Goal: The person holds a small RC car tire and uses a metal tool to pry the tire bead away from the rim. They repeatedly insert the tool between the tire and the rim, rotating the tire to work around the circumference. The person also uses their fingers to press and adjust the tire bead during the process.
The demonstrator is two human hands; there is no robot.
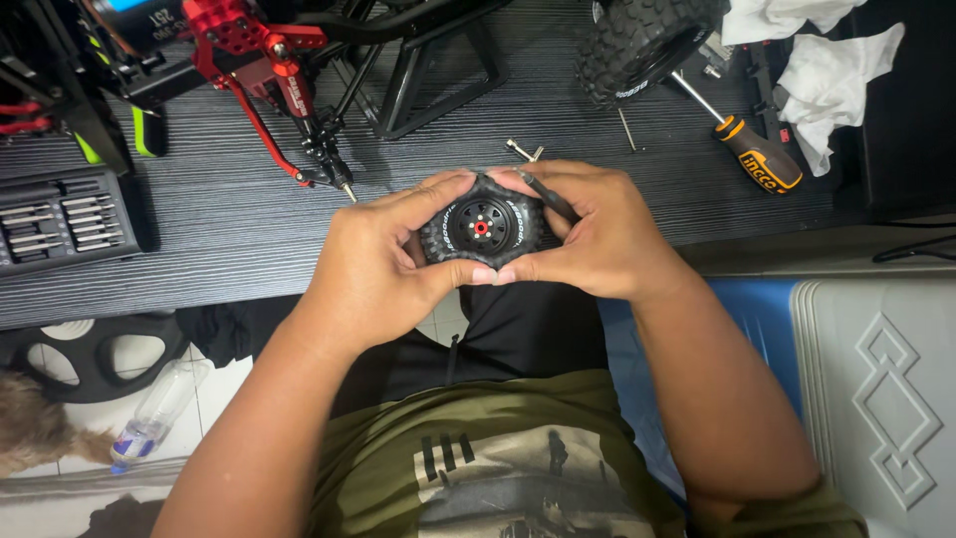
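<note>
Both my hands cup a small black model-car wheel [482, 228] with a knobby tyre, a black rim and a red hub nut, held just above the front edge of the dark striped table [239, 219]. My left hand [373, 261] grips its left side with thumb and fingers. My right hand [596, 231] grips the right side and also pinches a thin dark tool shaft [546, 194] against the tyre.
A red and black model-car chassis [269, 70] stands at the back left on a black stand. A bit set case [62, 219] lies far left. A second knobby wheel [637, 45], an orange-handled screwdriver [752, 149], white tissues [827, 70] and a small screw part [523, 151] lie behind.
</note>
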